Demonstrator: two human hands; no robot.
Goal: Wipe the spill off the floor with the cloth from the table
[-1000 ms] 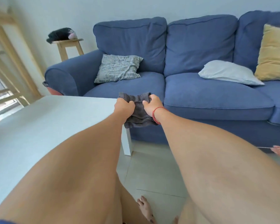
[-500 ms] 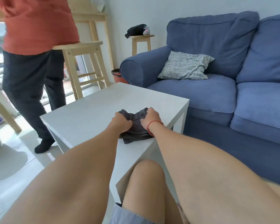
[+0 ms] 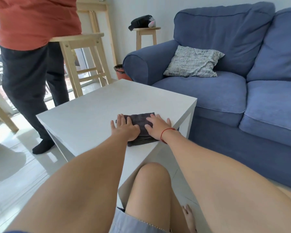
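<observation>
Dark grey folded terry cloth [image 3: 142,122] lying flat on the white square counter [image 3: 94,113], near its front right corner. Left hand [image 3: 125,127] pressed palm-down on the cloth's left part, fingers [image 3: 119,119] spread and released, gripping nothing. Right hand [image 3: 155,126] likewise flat on the right part, fingers splayed, thin red string bracelet [image 3: 166,133] at the wrist. Glossy pale tiled floor [image 3: 12,179] around the counter; no spill discernible, possibly lost in glare. Blue fabric sofa [image 3: 225,91] just beside the counter's right edge, with a striped grey cushion [image 3: 193,62]. Standing person in orange top and dark trousers [image 3: 32,64] at the far left.
</observation>
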